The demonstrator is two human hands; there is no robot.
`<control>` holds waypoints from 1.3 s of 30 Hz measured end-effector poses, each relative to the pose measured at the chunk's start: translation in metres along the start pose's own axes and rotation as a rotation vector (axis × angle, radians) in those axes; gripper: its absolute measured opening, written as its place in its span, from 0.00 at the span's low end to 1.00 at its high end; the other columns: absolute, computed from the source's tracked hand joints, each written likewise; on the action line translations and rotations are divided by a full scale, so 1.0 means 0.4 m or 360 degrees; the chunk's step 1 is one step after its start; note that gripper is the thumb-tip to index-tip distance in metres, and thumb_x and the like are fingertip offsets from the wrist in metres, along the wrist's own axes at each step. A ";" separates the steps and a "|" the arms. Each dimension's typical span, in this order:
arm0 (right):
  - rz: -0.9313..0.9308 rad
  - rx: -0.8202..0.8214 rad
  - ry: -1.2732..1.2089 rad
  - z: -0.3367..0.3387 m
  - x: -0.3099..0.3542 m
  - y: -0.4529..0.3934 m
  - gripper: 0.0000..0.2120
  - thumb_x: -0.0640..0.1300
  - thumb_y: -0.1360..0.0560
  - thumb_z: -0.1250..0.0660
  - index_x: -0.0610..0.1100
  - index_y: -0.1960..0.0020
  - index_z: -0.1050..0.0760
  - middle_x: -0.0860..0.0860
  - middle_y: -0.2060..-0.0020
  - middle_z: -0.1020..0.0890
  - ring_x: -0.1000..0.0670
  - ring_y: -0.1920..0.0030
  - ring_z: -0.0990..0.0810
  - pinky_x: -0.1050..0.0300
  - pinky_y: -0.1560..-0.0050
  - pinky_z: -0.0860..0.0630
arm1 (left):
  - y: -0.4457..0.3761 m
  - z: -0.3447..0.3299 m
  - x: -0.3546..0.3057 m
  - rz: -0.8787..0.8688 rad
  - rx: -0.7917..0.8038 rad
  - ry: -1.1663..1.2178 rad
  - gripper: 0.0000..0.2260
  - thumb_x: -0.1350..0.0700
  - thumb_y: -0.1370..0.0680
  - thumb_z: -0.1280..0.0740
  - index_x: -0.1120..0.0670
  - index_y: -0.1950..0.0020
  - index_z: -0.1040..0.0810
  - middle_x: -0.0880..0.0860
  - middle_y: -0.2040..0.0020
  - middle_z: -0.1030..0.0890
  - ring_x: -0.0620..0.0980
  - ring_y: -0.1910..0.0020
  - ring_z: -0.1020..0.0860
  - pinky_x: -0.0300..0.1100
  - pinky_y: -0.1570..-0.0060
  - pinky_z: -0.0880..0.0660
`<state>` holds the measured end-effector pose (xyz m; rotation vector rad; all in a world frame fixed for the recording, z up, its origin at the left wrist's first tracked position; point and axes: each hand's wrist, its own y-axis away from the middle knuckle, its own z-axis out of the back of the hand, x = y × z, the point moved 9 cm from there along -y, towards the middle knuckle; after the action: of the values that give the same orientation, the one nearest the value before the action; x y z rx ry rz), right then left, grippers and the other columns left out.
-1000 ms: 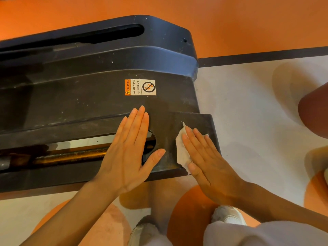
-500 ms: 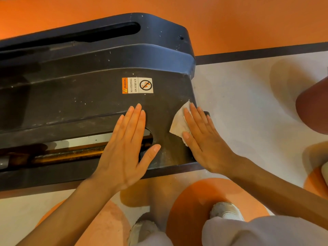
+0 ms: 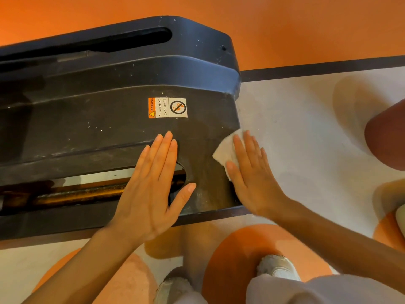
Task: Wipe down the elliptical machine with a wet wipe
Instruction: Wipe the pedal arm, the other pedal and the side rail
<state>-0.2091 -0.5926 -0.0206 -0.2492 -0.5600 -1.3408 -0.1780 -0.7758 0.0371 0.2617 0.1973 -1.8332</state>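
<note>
The black plastic base cover of the elliptical machine point(image 3: 109, 128) fills the left and middle of the view, with a white and orange warning sticker point(image 3: 167, 107) on it. My left hand point(image 3: 151, 189) rests flat on the cover, fingers straight, beside a rounded cut-out. My right hand point(image 3: 252, 172) presses a white wet wipe point(image 3: 225, 148) with straight fingers against the cover's right edge. Most of the wipe is hidden under the palm.
A rusty metal rail point(image 3: 83, 191) shows through the slot in the cover. The floor is pale grey point(image 3: 306, 139) with orange patches and a dark stripe point(image 3: 317, 66). My shoes point(image 3: 278, 268) and knees are at the bottom. A dark rounded object point(image 3: 388, 137) sits at the right edge.
My right hand has slid the wipe up and to the right along the cover's right edge. My left hand has stayed flat in the same place.
</note>
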 end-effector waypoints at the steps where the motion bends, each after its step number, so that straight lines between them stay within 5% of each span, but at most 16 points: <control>1: -0.0034 0.0003 0.0052 0.007 -0.006 -0.035 0.31 0.68 0.24 0.66 0.60 0.24 0.67 0.57 0.22 0.65 0.52 0.22 0.66 0.60 0.30 0.73 | 0.000 0.001 -0.001 -0.0002 0.0003 0.0003 0.35 0.36 0.18 0.52 0.57 0.19 0.48 0.53 0.18 0.50 0.50 0.19 0.53 0.43 0.22 0.58; 16: 0.0024 0.0207 0.0008 -0.034 -0.044 0.176 0.29 0.72 0.25 0.69 0.67 0.28 0.74 0.65 0.26 0.70 0.57 0.24 0.69 0.52 0.26 0.71 | 0.003 0.002 0.003 0.0024 0.0004 0.0017 0.35 0.34 0.18 0.54 0.55 0.19 0.49 0.52 0.18 0.51 0.48 0.20 0.54 0.40 0.23 0.61; 25: -0.0240 0.0169 0.0020 -0.015 -0.111 -0.001 0.40 0.76 0.35 0.77 0.61 0.26 0.72 0.58 0.23 0.66 0.53 0.22 0.65 0.56 0.37 0.83 | 0.003 0.000 0.003 0.0024 0.0014 0.0001 0.35 0.34 0.18 0.54 0.55 0.19 0.50 0.52 0.18 0.51 0.49 0.19 0.54 0.40 0.23 0.61; 30: -0.0322 0.0232 -0.0180 -0.025 -0.127 -0.042 0.41 0.75 0.34 0.73 0.60 0.24 0.70 0.58 0.22 0.63 0.52 0.21 0.61 0.49 0.29 0.76 | 0.003 0.001 0.004 0.0027 0.0013 0.0011 0.35 0.34 0.18 0.54 0.55 0.19 0.50 0.52 0.18 0.51 0.48 0.20 0.54 0.39 0.23 0.61; 39: -0.0317 0.0272 -0.0139 -0.058 -0.118 0.155 0.40 0.79 0.40 0.81 0.67 0.31 0.75 0.67 0.29 0.72 0.59 0.26 0.71 0.50 0.32 0.81 | 0.002 0.003 0.000 0.0000 -0.0019 -0.0004 0.34 0.34 0.18 0.54 0.55 0.19 0.49 0.53 0.18 0.50 0.50 0.19 0.52 0.40 0.22 0.60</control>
<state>-0.1496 -0.5496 -0.0556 -0.1139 -0.7849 -1.4693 -0.1773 -0.7762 0.0383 0.2508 0.2064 -1.8318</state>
